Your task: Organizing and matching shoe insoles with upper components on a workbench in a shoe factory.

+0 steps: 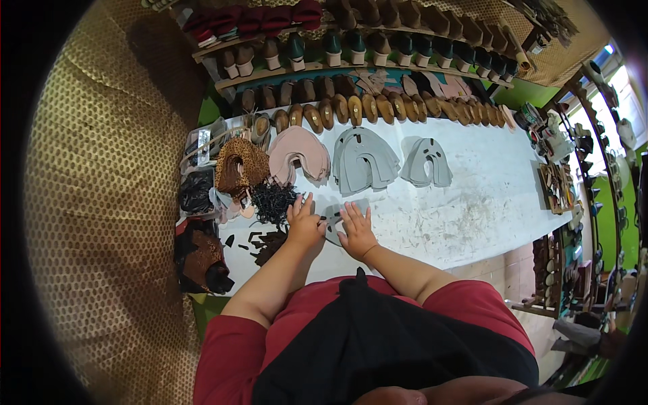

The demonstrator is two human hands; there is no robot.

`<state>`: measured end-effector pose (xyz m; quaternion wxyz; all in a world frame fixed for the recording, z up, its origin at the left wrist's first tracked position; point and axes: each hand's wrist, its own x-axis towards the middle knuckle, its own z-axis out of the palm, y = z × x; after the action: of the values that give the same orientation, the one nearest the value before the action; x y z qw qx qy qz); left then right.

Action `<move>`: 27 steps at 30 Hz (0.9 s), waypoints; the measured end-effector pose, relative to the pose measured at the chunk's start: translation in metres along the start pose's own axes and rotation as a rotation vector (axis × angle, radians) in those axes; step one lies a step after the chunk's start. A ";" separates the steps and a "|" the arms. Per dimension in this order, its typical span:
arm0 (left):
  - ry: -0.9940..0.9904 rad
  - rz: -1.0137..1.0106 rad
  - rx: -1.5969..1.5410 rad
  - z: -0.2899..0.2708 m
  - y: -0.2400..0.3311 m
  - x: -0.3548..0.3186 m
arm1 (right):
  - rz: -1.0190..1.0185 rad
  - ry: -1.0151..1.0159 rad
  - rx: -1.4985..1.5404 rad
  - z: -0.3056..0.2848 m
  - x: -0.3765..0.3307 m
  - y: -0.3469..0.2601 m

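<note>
Grey sheet material, in one small cut piece (332, 233), lay on the white counter (472, 226) between the two hands, close to the person's body. The left hand (306, 229) reached in at the piece's left side, its fingers partly extended and slightly apart; whether they had hold of anything could not be told. The right hand (358, 235) lay palm down at the right side, its fingers spread wide and gripping nothing visible. Small black tabs (338, 214) showed between the hands. Just beyond the left hand sat a tangled heap of black strips (271, 202), with dark brown scraps (268, 246) nearer the person. Farther back stood, from left to right, leopard-patterned pieces (253, 162), a pink arched stack (295, 150), a large grey stack (351, 169) and a smaller grey stack (420, 169).
</note>
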<state>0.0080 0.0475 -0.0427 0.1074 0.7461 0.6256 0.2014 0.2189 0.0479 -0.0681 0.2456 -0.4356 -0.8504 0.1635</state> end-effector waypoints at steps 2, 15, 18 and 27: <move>-0.037 -0.023 0.044 -0.003 0.003 0.005 | 0.006 -0.005 -0.001 0.000 0.000 0.001; 0.006 -0.119 0.101 0.001 -0.004 -0.002 | -0.072 -0.041 -0.041 -0.006 0.003 -0.003; -0.131 0.112 0.330 0.001 0.010 -0.009 | -0.020 -0.031 -0.070 0.000 0.001 0.003; -0.380 0.063 0.190 0.005 0.036 -0.022 | 0.032 -0.060 -0.047 -0.001 0.002 0.002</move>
<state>0.0389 0.0198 -0.0359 0.1463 0.7966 0.5866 0.0002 0.2192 0.0509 -0.0676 0.2073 -0.4495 -0.8540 0.1604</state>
